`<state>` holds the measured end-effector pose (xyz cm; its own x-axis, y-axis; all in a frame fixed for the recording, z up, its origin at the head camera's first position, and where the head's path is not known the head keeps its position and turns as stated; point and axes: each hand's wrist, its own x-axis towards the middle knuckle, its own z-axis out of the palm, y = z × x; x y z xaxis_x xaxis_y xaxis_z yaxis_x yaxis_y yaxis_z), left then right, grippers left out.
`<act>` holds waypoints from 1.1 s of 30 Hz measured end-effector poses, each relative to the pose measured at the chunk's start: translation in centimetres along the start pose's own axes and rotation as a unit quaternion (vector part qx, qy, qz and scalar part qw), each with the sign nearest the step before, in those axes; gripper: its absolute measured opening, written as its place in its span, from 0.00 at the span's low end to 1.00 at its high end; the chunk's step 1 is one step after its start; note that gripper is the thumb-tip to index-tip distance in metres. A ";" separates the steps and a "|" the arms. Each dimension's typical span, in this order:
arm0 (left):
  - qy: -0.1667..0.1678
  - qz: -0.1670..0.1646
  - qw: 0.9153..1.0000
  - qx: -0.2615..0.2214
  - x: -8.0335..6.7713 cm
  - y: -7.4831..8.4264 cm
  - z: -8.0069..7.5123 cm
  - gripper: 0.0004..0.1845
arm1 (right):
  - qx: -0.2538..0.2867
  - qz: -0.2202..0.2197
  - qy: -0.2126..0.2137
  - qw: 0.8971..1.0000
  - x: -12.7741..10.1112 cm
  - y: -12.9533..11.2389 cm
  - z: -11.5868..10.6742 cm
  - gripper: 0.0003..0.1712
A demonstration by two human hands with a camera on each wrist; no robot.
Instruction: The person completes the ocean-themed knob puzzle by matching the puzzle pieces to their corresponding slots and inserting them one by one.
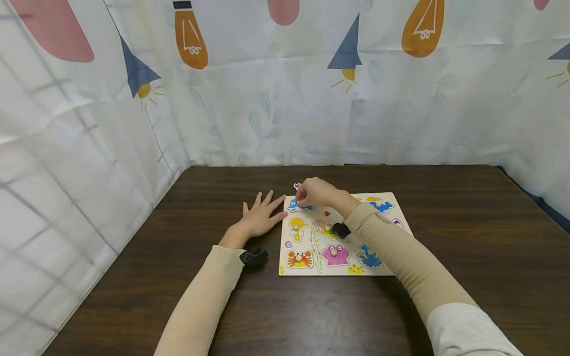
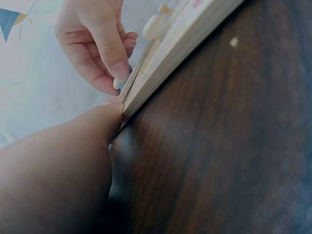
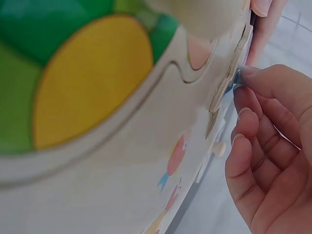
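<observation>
A wooden knob puzzle board [image 1: 307,244] with sea-animal pieces lies on the table. At its far left corner my right hand [image 1: 317,193] pinches the small knob of a blue sea-animal puzzle piece [image 1: 292,205]. In the right wrist view, thumb and index finger meet at that blue piece [image 3: 236,78], which sits tilted at the board surface; the other fingers curl loosely. My left hand [image 1: 258,220] rests on the table with fingers spread, thumb and index fingertip right at the board's left edge. The left wrist view shows the thumb against the board's side [image 2: 146,90].
Beyond the board's back edge lies a small purple-and-white piece [image 1: 297,186], partly hidden. Seahorse [image 1: 297,232], crab [image 1: 294,261], shell [image 1: 340,257], octopus [image 1: 367,261] and whale [image 1: 385,206] pieces sit in the board. A patterned curtain [image 1: 276,99] hangs behind the brown table [image 1: 467,222].
</observation>
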<state>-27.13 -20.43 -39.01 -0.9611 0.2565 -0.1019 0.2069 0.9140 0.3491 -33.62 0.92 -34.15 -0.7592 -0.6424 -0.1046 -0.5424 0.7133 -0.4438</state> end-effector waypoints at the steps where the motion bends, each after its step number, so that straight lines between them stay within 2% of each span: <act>1: 0.000 0.000 1.000 -0.001 0.0 0.0 0.0 0.36 | 0.001 0.002 0.000 1.000 0.0 0.0 0.0 0.07; 16: -0.002 0.003 1.000 -0.001 -0.1 0.0 0.0 0.36 | -0.009 0.001 -0.008 1.000 0.1 0.1 0.1 0.08; 22: -0.001 0.002 1.000 0.001 -0.2 0.1 0.0 0.37 | 0.014 -0.008 -0.016 1.000 -0.2 0.7 -0.7 0.12; 26: 0.000 0.002 1.000 0.000 -0.2 0.3 -0.1 0.36 | 0.053 -0.002 0.009 0.999 -0.5 1.6 -1.7 0.15; 33: 0.000 0.003 1.000 0.001 -0.3 0.1 -0.2 0.37 | 0.112 0.022 0.062 0.992 -0.6 3.0 -3.0 0.14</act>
<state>-26.88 -20.47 -38.81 -0.9599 0.2622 -0.0989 0.2137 0.9131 0.3472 -35.87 4.30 -32.81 -0.8264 -0.5625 -0.0252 -0.4244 0.6517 -0.6286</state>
